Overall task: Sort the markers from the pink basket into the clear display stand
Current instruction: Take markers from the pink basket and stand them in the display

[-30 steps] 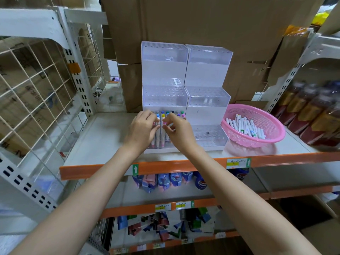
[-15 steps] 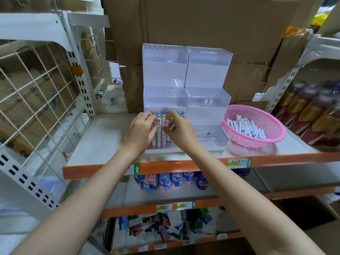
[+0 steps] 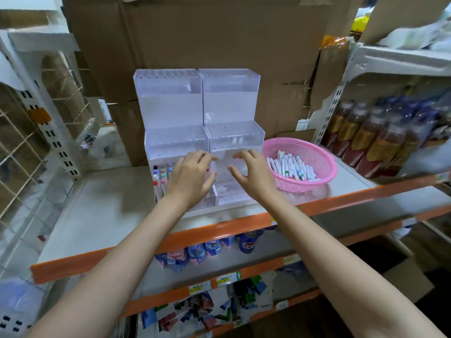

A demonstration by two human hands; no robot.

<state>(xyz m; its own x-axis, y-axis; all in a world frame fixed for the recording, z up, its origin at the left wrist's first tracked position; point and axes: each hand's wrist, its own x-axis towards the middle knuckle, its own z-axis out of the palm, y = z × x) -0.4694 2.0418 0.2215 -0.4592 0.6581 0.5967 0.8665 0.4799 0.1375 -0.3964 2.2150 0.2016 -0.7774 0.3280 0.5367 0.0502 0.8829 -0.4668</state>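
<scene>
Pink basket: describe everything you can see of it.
The pink basket is a round, shallow bowl of fine plastic mesh with a solid rim, upright on the white shelf, just right of the clear display stand and left of blurred bottles. It holds a loose pile of white markers with coloured caps. The right hand overlaps its left edge in view; contact cannot be told.
</scene>
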